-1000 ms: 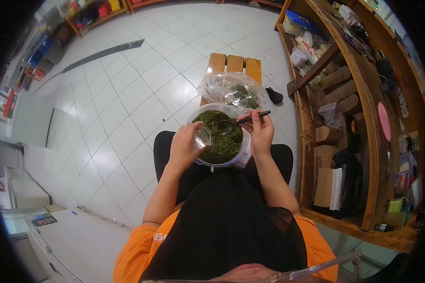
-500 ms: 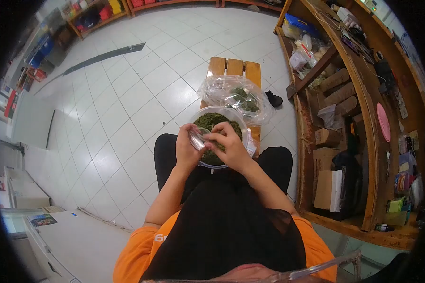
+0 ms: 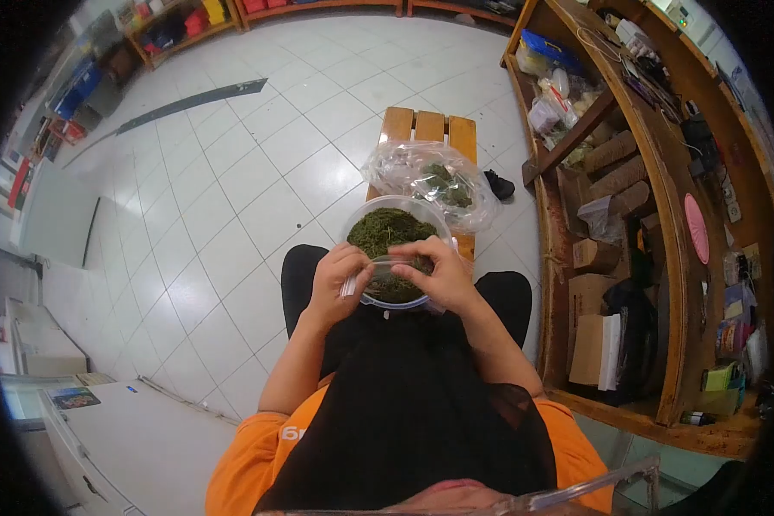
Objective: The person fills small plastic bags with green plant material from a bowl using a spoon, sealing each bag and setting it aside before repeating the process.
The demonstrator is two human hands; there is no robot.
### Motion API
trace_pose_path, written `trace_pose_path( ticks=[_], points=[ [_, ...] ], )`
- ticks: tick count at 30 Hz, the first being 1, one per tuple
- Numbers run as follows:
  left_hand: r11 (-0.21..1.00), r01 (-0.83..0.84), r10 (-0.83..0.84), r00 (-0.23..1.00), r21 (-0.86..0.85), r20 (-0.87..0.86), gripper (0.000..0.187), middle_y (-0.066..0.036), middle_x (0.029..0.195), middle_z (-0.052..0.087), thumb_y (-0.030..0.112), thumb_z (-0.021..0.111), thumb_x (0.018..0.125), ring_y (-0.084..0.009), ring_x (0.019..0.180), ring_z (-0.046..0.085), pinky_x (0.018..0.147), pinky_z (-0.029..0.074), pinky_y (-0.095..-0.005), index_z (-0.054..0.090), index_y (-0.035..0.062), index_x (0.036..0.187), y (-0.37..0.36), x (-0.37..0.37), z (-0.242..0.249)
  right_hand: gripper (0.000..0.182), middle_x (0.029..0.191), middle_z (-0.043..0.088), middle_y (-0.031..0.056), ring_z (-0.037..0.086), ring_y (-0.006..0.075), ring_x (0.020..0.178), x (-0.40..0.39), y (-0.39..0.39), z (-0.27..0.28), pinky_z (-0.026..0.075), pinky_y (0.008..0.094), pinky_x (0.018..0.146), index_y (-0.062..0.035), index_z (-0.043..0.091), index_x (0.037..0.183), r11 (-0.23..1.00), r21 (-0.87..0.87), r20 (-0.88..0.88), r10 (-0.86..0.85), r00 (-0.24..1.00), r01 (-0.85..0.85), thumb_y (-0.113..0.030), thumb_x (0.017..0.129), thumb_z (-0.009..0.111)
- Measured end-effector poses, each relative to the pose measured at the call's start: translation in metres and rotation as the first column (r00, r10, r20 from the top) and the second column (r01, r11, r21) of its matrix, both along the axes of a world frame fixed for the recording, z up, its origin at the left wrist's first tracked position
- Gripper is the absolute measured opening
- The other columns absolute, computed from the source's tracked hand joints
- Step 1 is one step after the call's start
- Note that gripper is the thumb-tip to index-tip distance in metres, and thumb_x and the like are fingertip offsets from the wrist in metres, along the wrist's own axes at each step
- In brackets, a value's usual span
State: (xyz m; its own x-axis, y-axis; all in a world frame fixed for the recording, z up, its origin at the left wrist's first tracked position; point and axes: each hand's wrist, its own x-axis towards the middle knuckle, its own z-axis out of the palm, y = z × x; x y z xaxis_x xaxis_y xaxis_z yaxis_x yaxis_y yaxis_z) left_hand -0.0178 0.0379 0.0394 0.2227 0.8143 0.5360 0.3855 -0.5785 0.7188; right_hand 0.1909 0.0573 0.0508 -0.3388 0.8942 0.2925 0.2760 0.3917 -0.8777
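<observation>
A small clear plastic bag [image 3: 382, 268] is stretched between my hands, above the near side of a tub. My left hand [image 3: 337, 277] is closed round one end of it, and a folded, shiny part sticks out under the fingers. At the other end, the thumb and fingers of my right hand [image 3: 440, 273] grip the bag's edge; the exact hold is partly hidden. Beneath them, the round clear plastic tub [image 3: 444, 225] holds a heap of dark green chopped dried herb [image 3: 390, 229]. The tub stands at the near end of a slatted wooden bench [image 3: 396, 125].
Behind the tub, a large open clear bag [image 3: 389, 163] with more green herb lies on the bench. A black shoe [image 3: 498, 185] is on the tiled floor beside it. To the right stands a loaded wooden shelf [image 3: 568, 155]. A white cabinet [image 3: 138, 439] is at the lower left.
My hands have moved apart, and the small bag, bunched in my left hand before, is now spread between them. More of the herb in the tub shows.
</observation>
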Motion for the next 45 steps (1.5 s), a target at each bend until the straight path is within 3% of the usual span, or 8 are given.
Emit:
trace_pose_path(
  ticks=[13,25,30,34,36,40,42,45],
  points=[
    [0.994,0.105,-0.107,0.990,-0.026,-0.094,0.007,-0.010,0.077,0.057,0.003,0.065,0.078,-0.0304,0.074,0.054,0.065,0.045,-0.0389,0.058,0.0030,0.080,0.000,0.007,0.006,0.017,0.084,0.064,0.0070,0.055,0.0244,0.090,-0.004,-0.005,0.014,0.043,0.0347,0.080,-0.0045,0.070,0.093,0.980,0.157,0.139,0.097,0.985,-0.119,-0.015,0.081,0.073],
    [0.995,0.094,-0.099,0.983,-0.040,-0.156,0.006,-0.012,0.081,0.060,0.003,0.066,0.080,-0.0309,0.078,0.057,0.067,0.046,-0.0379,0.061,0.0019,0.084,-0.004,-0.003,0.008,0.036,0.063,0.053,0.0097,0.047,0.0262,0.062,-0.005,-0.001,-0.010,0.038,0.0397,0.058,-0.0026,0.053,0.061,0.971,0.236,0.229,-0.027,0.973,-0.028,-0.022,0.078,0.079],
    [0.881,0.178,-0.105,0.977,-0.438,0.186,0.009,-0.010,0.084,0.059,0.008,0.063,0.086,-0.0211,0.079,0.056,0.069,0.044,-0.0327,0.061,0.0015,0.093,-0.002,-0.018,-0.003,0.021,0.066,0.061,0.0046,0.051,0.0140,0.063,-0.008,0.007,-0.002,0.041,0.0319,0.056,-0.0031,0.066,0.081,0.976,-0.051,-0.020,0.210,0.978,-0.210,-0.023,0.087,0.072],
    [0.975,0.010,0.018,0.992,-0.221,0.125,0.030,-0.009,0.103,0.059,0.011,0.063,0.088,-0.0150,0.083,0.054,0.071,0.042,-0.0276,0.055,0.0027,0.117,-0.003,-0.005,0.010,0.023,0.078,0.067,0.0034,0.050,0.0086,0.060,0.016,0.050,-0.036,0.042,0.0264,0.056,-0.0019,0.068,0.099,0.918,-0.315,-0.007,0.253,0.967,-0.242,-0.024,0.091,0.067],
    [0.931,0.053,0.080,0.936,-0.361,0.343,0.055,-0.008,0.120,0.054,0.011,0.063,0.087,-0.0128,0.086,0.052,0.075,0.041,-0.0245,0.040,0.0051,0.137,-0.004,-0.007,0.001,0.024,0.086,0.068,0.0045,0.047,0.0072,0.054,0.023,0.066,-0.032,0.042,0.0236,0.055,0.0001,0.067,0.105,0.789,-0.609,-0.198,-0.254,0.947,0.084,-0.021,0.093,0.066],
    [0.774,0.308,0.063,0.833,-0.554,0.550,0.059,-0.010,0.126,0.054,0.020,0.058,0.090,-0.0114,0.086,0.055,0.080,0.044,-0.0252,0.035,0.0031,0.142,0.000,-0.008,-0.009,0.021,0.093,0.068,0.0031,0.048,0.0036,0.057,0.022,0.060,-0.032,0.042,0.0212,0.056,0.0000,0.067,0.105,0.721,-0.693,-0.373,-0.353,0.858,-0.005,-0.015,0.091,0.067],
    [0.646,0.422,0.037,0.815,-0.636,0.578,0.058,-0.011,0.125,0.055,0.022,0.056,0.091,-0.0130,0.087,0.058,0.081,0.045,-0.0264,0.036,0.0019,0.141,-0.001,-0.004,-0.009,0.018,0.093,0.067,0.0042,0.055,0.0113,0.065,0.002,0.028,-0.015,0.045,0.0264,0.061,-0.0015,0.067,0.100,0.989,-0.149,-0.097,-0.039,0.995,0.024,-0.009,0.084,0.071],
    [0.388,0.615,-0.039,0.755,-0.686,0.655,0.055,-0.012,0.122,0.058,0.022,0.054,0.092,-0.0163,0.090,0.063,0.084,0.047,-0.0281,0.038,0.0003,0.140,-0.002,0.001,-0.007,0.021,0.091,0.063,0.0076,0.058,0.0232,0.079,-0.011,0.005,0.001,0.048,0.0334,0.071,-0.0022,0.065,0.096,0.958,0.251,0.127,0.111,0.986,-0.140,-0.002,0.076,0.071]
  ],
)
